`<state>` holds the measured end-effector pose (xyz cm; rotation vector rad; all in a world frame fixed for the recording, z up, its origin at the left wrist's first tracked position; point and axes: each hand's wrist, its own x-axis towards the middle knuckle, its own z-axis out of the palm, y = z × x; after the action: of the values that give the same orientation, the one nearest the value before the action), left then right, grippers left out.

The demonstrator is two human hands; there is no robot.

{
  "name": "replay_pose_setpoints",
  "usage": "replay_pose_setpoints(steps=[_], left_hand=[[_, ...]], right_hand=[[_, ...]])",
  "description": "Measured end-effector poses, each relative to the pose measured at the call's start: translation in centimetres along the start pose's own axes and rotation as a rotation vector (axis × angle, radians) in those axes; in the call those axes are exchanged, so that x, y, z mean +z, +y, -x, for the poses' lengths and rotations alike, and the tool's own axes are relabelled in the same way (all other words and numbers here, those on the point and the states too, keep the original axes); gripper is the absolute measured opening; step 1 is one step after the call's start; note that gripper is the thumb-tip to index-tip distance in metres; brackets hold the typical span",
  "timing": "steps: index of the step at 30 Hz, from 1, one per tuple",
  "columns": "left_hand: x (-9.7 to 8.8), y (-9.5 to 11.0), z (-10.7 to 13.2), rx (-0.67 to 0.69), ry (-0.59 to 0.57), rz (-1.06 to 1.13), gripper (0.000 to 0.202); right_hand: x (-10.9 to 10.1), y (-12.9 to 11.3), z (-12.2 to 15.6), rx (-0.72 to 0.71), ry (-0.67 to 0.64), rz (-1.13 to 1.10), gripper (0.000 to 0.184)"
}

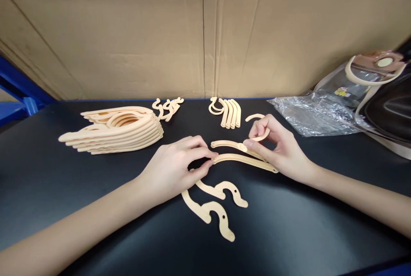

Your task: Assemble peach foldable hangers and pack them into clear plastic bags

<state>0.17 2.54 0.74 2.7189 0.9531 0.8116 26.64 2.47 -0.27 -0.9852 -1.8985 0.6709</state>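
Observation:
My left hand [178,169] pinches the left end of a long curved peach plastic strip [247,161] lying on the black table [64,190]. My right hand [279,145] is closed on a short curved peach piece [261,136], with its thumb pressing a second strip [226,143] just behind the first. Two S-shaped peach parts [213,216] lie in front of my left hand, one partly under it.
A stack of large peach hanger-shaped parts [115,132] lies at the left. Small hooks [167,108] and a row of curved pieces [228,113] sit at the back. A crumpled clear plastic bag [316,115] and packaged items [375,72] are at the right. A cardboard wall [205,31] stands behind.

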Motion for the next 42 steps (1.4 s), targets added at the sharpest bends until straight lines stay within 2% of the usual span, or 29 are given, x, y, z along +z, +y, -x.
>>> replay_pose_setpoints(steps=[5,15,22,26,29,36,39,42], left_hand=[[0.1,0.0,0.1,0.022,0.016,-0.072,0.008],[0.6,-0.5,0.6,0.190,0.015,-0.062,0.021],[0.2,-0.2,0.5,0.081,0.003,-0.074,0.012],[0.2,-0.3,0.4,-0.001,0.055,-0.079,0.011],[-0.1,-0.1,0.1,-0.138,0.094,0.113,0.005],[-2.1,-0.2,-0.8,-0.489,0.257,0.816,0.010],[-2.6,-0.7,-0.9,-0.589,0.286,0.932,0.018],[-2.8,-0.5,-0.9,-0.621,0.244,0.978,0.020]], right_hand=[[-0.3,0.1,0.0,-0.065,-0.040,0.079,0.008],[-0.3,-0.4,-0.1,-0.069,-0.073,0.151,0.011],[-0.4,-0.7,0.2,-0.035,-0.064,0.132,0.014],[-0.4,-0.5,0.1,-0.101,-0.068,0.105,0.017],[-0.4,-0.4,0.0,-0.124,-0.067,0.101,0.020],[-0.3,-0.7,-0.1,-0.112,-0.078,0.107,0.018],[-0.2,-0.7,-0.2,-0.145,-0.093,0.096,0.017],[-0.2,-0.7,-0.2,-0.164,-0.089,0.093,0.016]])
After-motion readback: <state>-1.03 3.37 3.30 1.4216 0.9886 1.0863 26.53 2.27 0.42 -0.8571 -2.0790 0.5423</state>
